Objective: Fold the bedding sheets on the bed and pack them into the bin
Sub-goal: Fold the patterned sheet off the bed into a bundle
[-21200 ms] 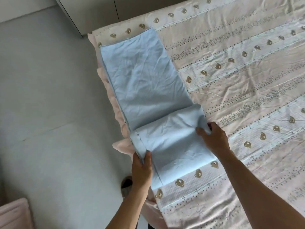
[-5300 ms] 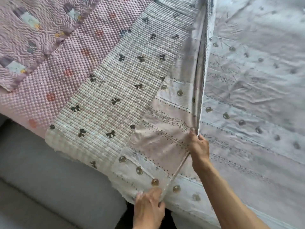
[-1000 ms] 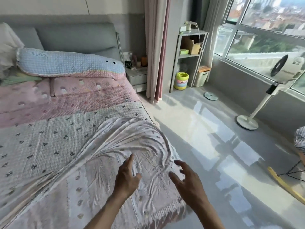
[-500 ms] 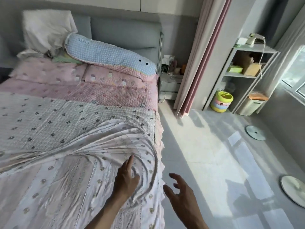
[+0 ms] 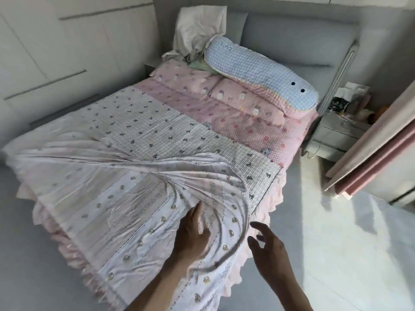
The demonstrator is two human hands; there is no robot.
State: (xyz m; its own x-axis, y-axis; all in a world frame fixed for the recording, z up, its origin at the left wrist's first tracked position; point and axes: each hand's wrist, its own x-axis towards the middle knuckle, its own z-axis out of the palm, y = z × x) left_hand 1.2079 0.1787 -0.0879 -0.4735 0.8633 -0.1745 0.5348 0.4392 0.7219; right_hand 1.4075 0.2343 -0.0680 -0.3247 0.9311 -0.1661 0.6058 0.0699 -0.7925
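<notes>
Two bare hands reach over the near right corner of the bed (image 5: 272, 199). Far left, pale wardrobe doors (image 5: 56, 52) run along the wall beside the bed. Spread across the foot end lies the pink-and-white patterned sheet (image 5: 112, 198), wrinkled, its upper edge drawn into a curved ridge that sweeps toward the right corner. Under it, a white quilted cover with small dark bows (image 5: 157, 126) shows, and past that a pink dotted blanket (image 5: 242, 124) toward the head end. Two pink pillows (image 5: 186, 81) sit at the headboard, with a crumpled white cloth (image 5: 197, 30) propped behind them and a long blue bolster with two black dot eyes (image 5: 258, 70) lying across the right one.

The left hand (image 5: 190, 234) rests flat on the patterned sheet near the corner, fingers straight and pressing the fabric, gripping nothing. Just beside it, the right hand (image 5: 269, 248) hovers off the bed's edge above the pink frill, fingers spread and loosely bent, holding nothing and apart from the sheet.

Farther right stands a grey nightstand (image 5: 336, 135) with blurred clutter on top, then a pink curtain (image 5: 381, 153) hanging to the sunlit floor.
</notes>
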